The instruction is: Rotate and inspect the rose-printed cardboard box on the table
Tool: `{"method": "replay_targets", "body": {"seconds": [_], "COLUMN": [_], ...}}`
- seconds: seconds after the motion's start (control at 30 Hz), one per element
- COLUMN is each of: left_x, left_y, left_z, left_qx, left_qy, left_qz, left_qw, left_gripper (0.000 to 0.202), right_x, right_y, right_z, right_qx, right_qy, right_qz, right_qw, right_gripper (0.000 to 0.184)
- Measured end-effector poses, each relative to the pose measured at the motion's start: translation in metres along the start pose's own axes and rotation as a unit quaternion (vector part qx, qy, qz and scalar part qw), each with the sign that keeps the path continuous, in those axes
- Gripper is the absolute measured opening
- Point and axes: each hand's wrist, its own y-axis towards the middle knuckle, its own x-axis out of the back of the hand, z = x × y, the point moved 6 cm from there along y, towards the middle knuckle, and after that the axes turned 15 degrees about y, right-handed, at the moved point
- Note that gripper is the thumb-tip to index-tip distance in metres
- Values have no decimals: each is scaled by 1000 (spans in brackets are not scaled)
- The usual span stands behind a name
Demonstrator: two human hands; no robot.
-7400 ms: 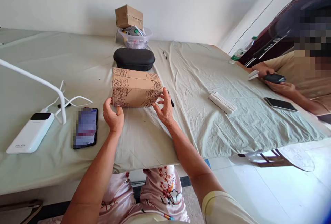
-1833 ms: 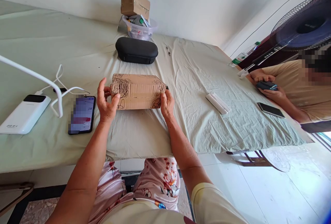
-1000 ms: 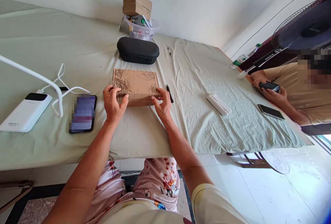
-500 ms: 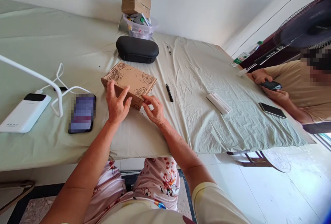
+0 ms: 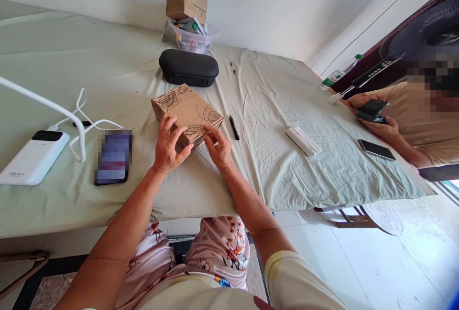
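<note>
A brown cardboard box (image 5: 195, 109) with black scribbled loops on its top and sides lies on the cloth in front of me, turned at an angle. My left hand (image 5: 168, 150) is at its near left side, fingers bent over the near edge and thumb by the near face, steadying it. At the near right corner, my right hand (image 5: 218, 146) pinches the box's edge between thumb and fingers. The left fingers partly cover the near face. A black pen (image 5: 234, 127) lies just right of the box.
Behind the box sits a black zip case (image 5: 189, 68), then a clear plastic basket (image 5: 193, 42) with a carton (image 5: 186, 2) on top. A phone (image 5: 113, 157) and white power bank (image 5: 35, 157) lie left. Right, a person's hands (image 5: 380, 126) hold a dark object.
The box has turned and shifted slightly right, away from the phone. Both my hands have moved with it, staying at its near side. The other person's dark object now looks unfolded.
</note>
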Motion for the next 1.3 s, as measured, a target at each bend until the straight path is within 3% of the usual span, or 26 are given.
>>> {"method": "replay_targets", "body": {"seconds": [0.3, 0.57, 0.9, 1.13, 1.3], "left_x": [8, 15, 19, 18, 21], "left_y": [2, 6, 5, 4, 3], "left_z": [1, 12, 19, 23, 28], "left_qx": [-20, 67, 116, 142, 174], "left_qy": [-35, -23, -3, -11, -20], "left_qz": [-26, -35, -74, -62, -74], "left_qw": [999, 997, 990, 988, 982], "left_gripper": [30, 19, 20, 19, 29], "right_x": [18, 31, 11, 15, 7], "right_y": [6, 13, 9, 10, 10], "right_z": [-8, -12, -5, -17, -21], "right_qx": [-34, -60, -53, -96, -159], "right_qy": [-31, -38, -45, -53, -67], "right_qz": [-52, -101, -21, -29, 58], "right_qw": [998, 992, 997, 994, 983], "right_gripper": [42, 44, 42, 42, 39]}}
